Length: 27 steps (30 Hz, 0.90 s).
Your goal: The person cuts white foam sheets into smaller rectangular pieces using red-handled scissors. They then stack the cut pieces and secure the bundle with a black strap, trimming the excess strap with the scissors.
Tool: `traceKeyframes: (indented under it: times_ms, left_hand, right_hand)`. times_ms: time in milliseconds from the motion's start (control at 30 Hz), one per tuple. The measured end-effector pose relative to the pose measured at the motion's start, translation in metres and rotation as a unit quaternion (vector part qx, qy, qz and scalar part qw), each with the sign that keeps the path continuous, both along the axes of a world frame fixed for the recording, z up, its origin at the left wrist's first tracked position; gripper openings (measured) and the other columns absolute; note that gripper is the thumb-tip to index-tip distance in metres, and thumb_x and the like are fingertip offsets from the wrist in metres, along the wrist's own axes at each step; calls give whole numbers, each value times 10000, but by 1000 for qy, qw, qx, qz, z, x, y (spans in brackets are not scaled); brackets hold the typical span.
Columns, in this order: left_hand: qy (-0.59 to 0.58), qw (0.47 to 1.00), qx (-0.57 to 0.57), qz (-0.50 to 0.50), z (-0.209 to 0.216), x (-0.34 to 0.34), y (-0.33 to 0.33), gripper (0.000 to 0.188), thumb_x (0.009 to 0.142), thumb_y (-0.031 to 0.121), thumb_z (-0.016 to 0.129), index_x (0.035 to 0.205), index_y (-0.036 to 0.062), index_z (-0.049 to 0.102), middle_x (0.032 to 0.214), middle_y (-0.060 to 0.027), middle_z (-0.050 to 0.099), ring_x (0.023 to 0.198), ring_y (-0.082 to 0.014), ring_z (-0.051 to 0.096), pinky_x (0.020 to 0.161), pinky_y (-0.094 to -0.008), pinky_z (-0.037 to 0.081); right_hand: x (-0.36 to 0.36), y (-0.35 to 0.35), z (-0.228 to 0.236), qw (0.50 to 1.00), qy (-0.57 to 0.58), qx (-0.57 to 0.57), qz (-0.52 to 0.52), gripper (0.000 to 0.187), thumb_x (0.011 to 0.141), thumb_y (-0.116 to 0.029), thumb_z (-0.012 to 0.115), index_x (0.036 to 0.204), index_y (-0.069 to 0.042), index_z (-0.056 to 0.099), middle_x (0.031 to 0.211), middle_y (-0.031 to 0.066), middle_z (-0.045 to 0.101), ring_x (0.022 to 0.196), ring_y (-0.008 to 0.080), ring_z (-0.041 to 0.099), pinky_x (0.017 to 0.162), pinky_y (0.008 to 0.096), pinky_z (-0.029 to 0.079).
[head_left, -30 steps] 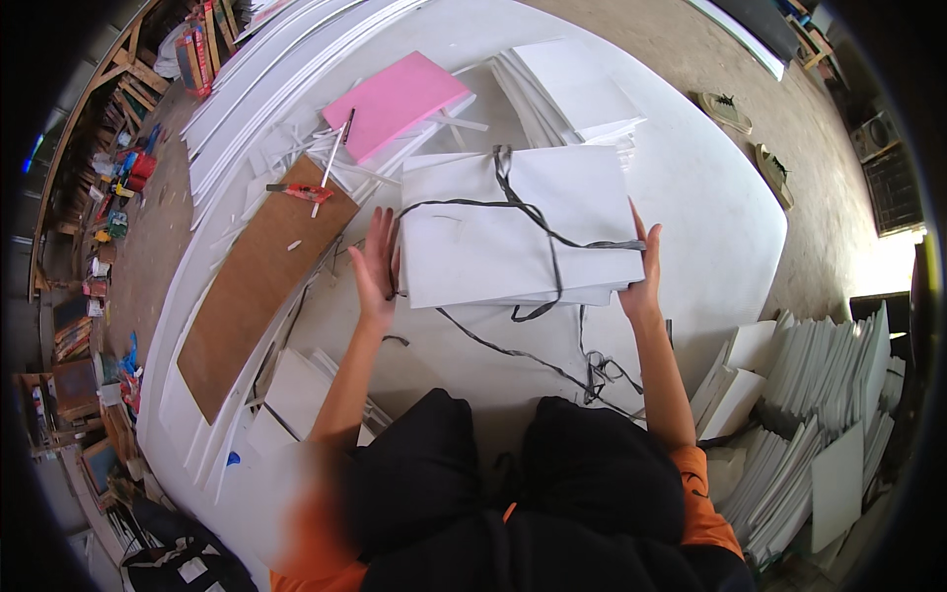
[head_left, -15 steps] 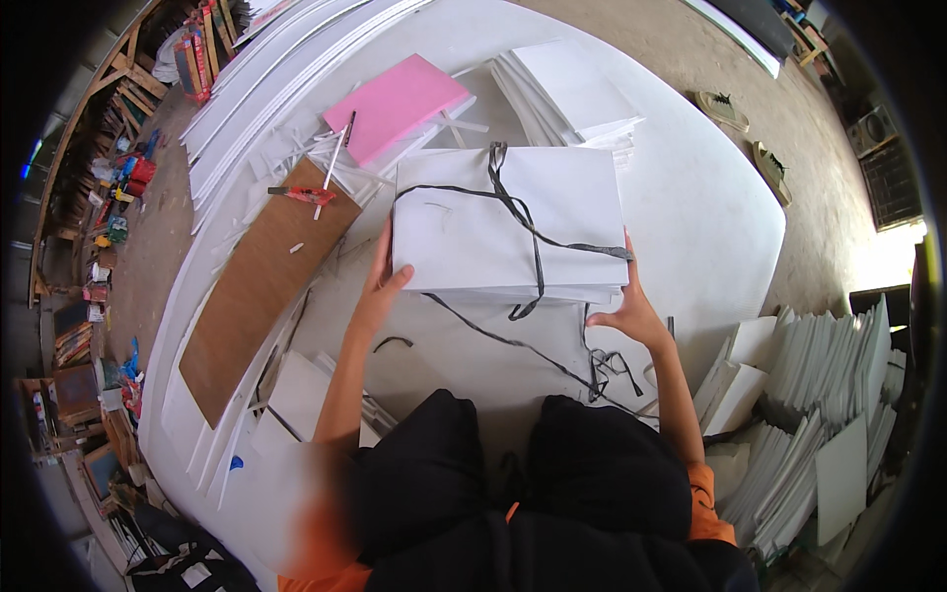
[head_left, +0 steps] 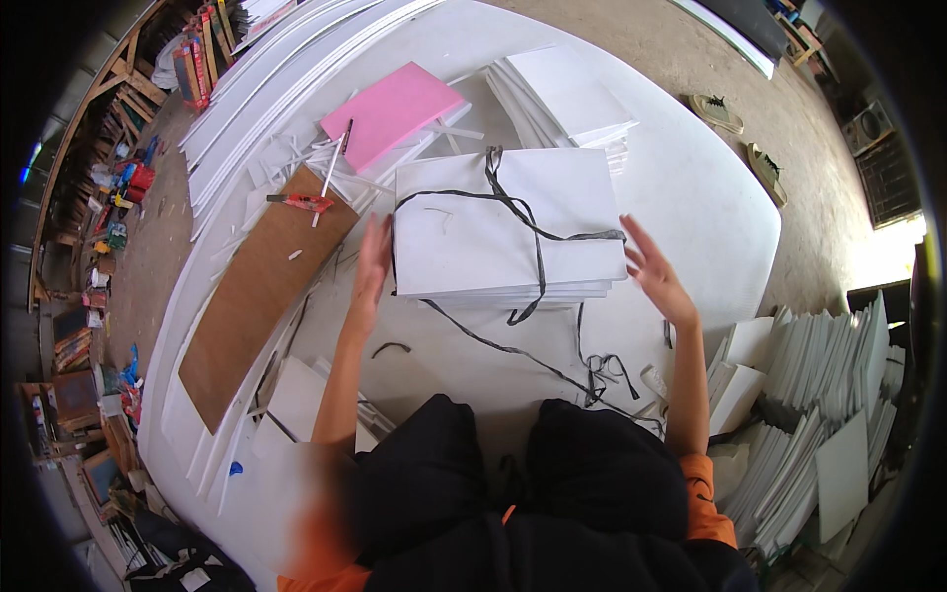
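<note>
White sheets [head_left: 464, 259] lie strapped, right fingers [head_left: 647, 243] now drawn outward.

Bright, glare [head_left: 890, 259] at right (blown white), blurred left sleeve [head_left: 321, 528]

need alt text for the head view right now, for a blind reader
A stack of white boards looped with dark strap sits on a pale surface between the person's open left hand and open right hand. Beyond it, leftward, lies a pink board; nearer left, a brown board carries a red tool.
</note>
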<state>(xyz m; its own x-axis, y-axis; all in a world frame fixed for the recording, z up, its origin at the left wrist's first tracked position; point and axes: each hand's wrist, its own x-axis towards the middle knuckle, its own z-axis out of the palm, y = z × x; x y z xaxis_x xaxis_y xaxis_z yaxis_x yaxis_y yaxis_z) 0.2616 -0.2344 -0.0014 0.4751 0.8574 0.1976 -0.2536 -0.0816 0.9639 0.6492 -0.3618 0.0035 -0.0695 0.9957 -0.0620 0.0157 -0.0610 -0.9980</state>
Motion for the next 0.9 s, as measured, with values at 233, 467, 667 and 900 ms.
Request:
traceKeyframes:
  times_ms: [233,467,667,900]
  left_hand:
    - [153,949,249,119,-68,0,-13,1106,620,432,723,1360,90,-25,1391,-179,139,1273,-281,207,1021,-410,188]
    - [216,920,242,220,-72,26,-26,1150,465,227,853,1326,39,114,1296,-126,224,1170,-242,331,963,-357,311]
    - [194,917,231,262,-80,34,-30,1096,457,247,853,1300,13,193,1285,-103,199,1164,-224,317,955,-344,322]
    - [206,915,229,260,-74,35,-30,1081,471,210,848,1304,26,184,1272,-100,216,1153,-224,330,956,-337,318]
  right_hand:
    - [-14,85,-37,978,93,28,-184,646,872,-501,345,1342,-74,227,1366,93,269,1250,245,276,1027,356,181]
    - [-20,114,-70,923,362,-30,-127,601,879,-484,351,1265,-24,357,1194,110,444,1074,193,447,893,305,369]
    - [-25,102,-60,949,227,-4,-220,563,884,-472,350,1171,0,460,1055,103,520,954,169,495,823,291,400]
    - [-25,95,-65,956,158,31,-246,546,888,-467,337,1125,7,467,954,106,555,844,159,564,710,293,483]
